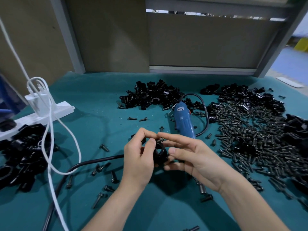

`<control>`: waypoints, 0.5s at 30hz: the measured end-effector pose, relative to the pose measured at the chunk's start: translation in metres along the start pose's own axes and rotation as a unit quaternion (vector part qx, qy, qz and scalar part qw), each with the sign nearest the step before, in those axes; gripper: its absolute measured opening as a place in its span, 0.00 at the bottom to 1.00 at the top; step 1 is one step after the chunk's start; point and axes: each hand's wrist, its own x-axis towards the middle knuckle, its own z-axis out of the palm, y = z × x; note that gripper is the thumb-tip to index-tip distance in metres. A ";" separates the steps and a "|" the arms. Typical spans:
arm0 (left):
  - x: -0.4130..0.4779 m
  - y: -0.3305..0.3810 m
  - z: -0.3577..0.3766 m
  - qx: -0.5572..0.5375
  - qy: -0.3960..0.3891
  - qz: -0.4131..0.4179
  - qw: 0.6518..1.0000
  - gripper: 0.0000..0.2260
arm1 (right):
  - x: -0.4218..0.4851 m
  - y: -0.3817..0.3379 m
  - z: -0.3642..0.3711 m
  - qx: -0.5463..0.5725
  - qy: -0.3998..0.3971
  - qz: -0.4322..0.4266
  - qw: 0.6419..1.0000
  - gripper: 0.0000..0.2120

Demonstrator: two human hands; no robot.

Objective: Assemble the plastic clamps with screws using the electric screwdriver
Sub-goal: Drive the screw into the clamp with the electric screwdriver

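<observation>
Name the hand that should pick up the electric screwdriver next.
Right. The screwdriver lies just beyond the right hand, whose fingers only steady the screw, while the left hand grips the clamp.

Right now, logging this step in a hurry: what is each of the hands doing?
Left hand: closed around the black clamp.
Right hand: fingertips pinching a screw at the clamp's top.

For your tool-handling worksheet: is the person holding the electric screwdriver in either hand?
No. The blue electric screwdriver lies on the green table beyond both hands, which hold a black plastic clamp.
</observation>
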 end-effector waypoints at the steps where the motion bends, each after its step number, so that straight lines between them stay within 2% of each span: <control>1: 0.000 0.001 -0.001 0.026 0.008 0.027 0.999 0.06 | 0.000 0.000 0.001 -0.003 0.002 0.001 1.000 0.18; 4: -0.001 0.004 -0.001 0.080 0.022 0.101 0.991 0.05 | 0.000 0.002 0.005 -0.024 0.013 -0.016 1.000 0.19; 9: -0.002 0.005 -0.003 0.149 0.033 0.183 0.971 0.11 | 0.001 0.004 0.007 -0.040 0.017 -0.055 0.998 0.19; 11: -0.003 0.006 -0.003 0.148 0.025 0.173 0.973 0.12 | 0.001 0.003 0.004 -0.048 0.012 -0.072 0.996 0.18; 15: -0.002 0.006 0.000 0.075 -0.003 0.100 0.992 0.12 | 0.002 -0.001 -0.004 -0.045 0.011 -0.096 0.994 0.19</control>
